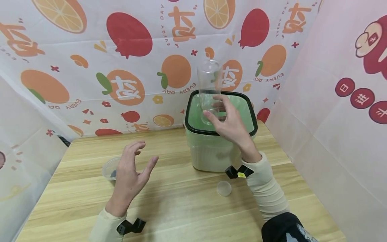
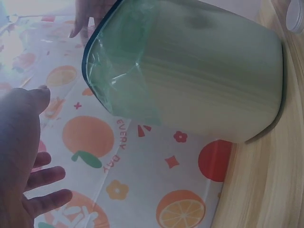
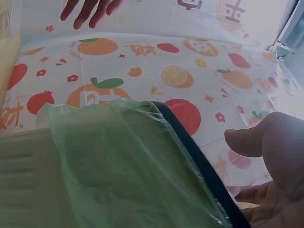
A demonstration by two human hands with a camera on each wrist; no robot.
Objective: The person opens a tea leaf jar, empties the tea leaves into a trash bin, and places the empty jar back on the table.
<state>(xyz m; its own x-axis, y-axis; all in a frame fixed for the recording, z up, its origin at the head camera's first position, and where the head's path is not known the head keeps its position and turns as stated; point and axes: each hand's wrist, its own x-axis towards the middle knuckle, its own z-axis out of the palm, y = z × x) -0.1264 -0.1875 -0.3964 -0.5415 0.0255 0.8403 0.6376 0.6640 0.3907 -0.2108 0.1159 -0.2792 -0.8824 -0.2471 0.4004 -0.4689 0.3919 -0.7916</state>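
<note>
Over the green trash bin (image 1: 208,151), my right hand (image 1: 231,122) holds a tall clear cup (image 1: 208,80) by its lower part, thumb on the near side. The cup stands roughly upright, its bottom inside the rim. In the right wrist view, the right thumb (image 3: 251,140) and fingers curve beside the bin's dark rim (image 3: 183,137); the cup hardly shows there. My left hand (image 1: 130,174) hovers left of the bin with fingers spread, holding nothing. Partly behind it is a small clear round tub (image 1: 109,168) with something dark inside.
A round translucent lid (image 1: 224,188) lies on the wooden table (image 1: 175,208) in front of the bin. A thin green bag (image 3: 114,161) lines the bin. Fruit-printed cloth (image 1: 130,64) hangs behind the table, and pale sheets (image 1: 326,141) stand at both sides.
</note>
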